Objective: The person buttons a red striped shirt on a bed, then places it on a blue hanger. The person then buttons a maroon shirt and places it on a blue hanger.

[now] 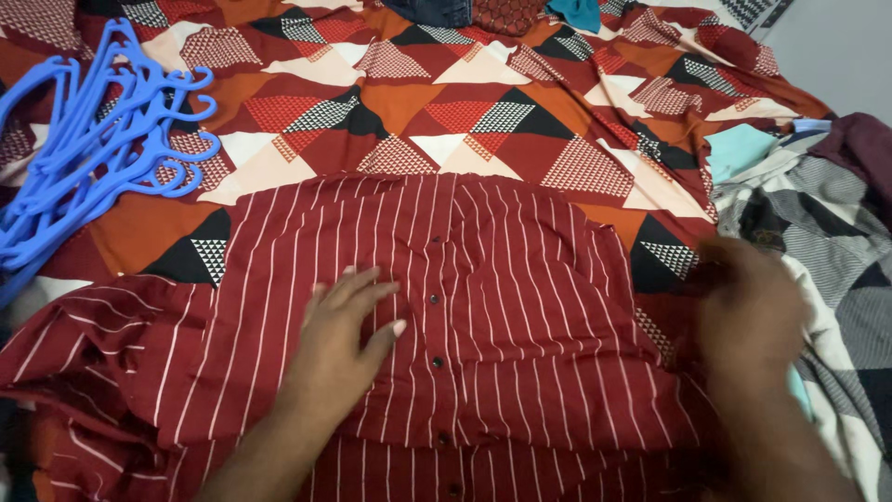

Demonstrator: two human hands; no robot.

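A dark red shirt (pixel 502 279) with thin white stripes and a row of dark buttons lies spread on a patterned bedsheet (pixel 465 102). My left hand (pixel 344 330) rests flat on the shirt's front, fingers spread, just left of the button line. My right hand (pixel 748 311) is blurred at the shirt's right edge, fingers curled at the fabric there; whether it grips the cloth is not clear.
A bunch of blue plastic hangers (pixel 88 139) lies at the left on the sheet. A heap of grey checked and teal clothes (pixel 818 223) sits at the right. More folded garments (pixel 502 11) lie at the far edge.
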